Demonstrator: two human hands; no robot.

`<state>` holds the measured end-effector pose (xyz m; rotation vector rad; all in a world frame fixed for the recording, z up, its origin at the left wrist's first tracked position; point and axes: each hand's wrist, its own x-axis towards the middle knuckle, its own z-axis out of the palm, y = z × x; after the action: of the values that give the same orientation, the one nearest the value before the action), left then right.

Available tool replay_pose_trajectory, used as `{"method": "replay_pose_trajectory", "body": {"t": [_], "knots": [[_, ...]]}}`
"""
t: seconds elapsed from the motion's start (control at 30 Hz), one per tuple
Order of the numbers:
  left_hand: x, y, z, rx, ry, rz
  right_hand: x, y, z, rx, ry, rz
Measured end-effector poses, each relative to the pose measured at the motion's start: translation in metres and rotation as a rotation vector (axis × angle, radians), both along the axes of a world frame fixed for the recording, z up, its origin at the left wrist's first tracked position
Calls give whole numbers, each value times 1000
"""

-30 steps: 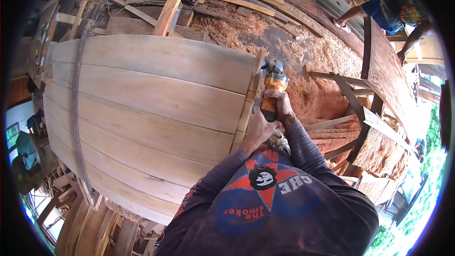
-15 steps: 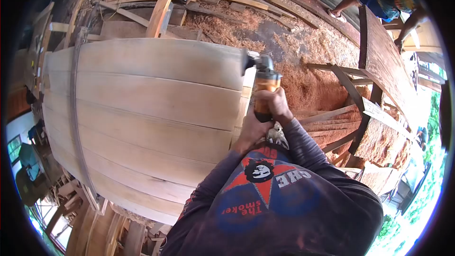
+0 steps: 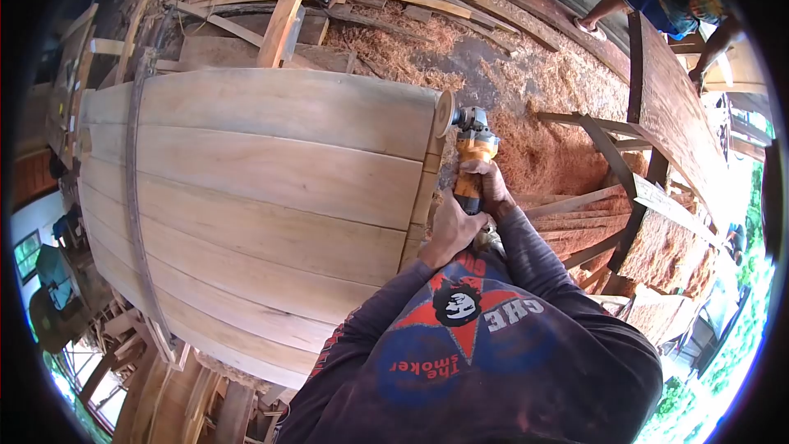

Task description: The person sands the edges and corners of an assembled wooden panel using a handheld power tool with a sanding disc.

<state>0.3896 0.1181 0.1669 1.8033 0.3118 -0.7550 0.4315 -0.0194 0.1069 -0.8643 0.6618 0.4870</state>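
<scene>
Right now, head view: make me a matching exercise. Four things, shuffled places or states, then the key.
Things
1. power tool
2. disc
3. dark bar
4. shavings

Places or states
A. lies across the plank panel, toward its left end in the picture
B. reddish, spread over the floor
C. gripped by the left hand and the right hand
D. round, mounted at the tool's head, by the panel's edge

Pairs: 1-C, 2-D, 3-A, 4-B
</scene>
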Motion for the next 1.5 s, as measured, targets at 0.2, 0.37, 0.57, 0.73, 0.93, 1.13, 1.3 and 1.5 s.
{"method": "replay_pose_trajectory", "body": {"t": [0.2,0.37,0.57,0.73,0.93,1.13,1.3,1.5], "knots": [[-3,4,-17,22,-92,42,3,9,10,-157,-100,32],[2,12,-38,-194,71,49,19,24,53,-551,-149,233],[0,18,-13,-469,93,200,16,47,63,-612,-285,163],[1,5,-10,-158,-73,0,9,3,45,-184,-118,27],[13,-8,-4,-42,-11,-51,9,-11,3,-2,-2,-45],[3,-11,-43,37,-223,-5,16,-7,3,-16,-31,-6],[12,-5,-35,-84,-172,42,22,-4,6,-133,-90,44],[25,13,-28,-521,169,136,38,29,59,-600,-234,205]]}}
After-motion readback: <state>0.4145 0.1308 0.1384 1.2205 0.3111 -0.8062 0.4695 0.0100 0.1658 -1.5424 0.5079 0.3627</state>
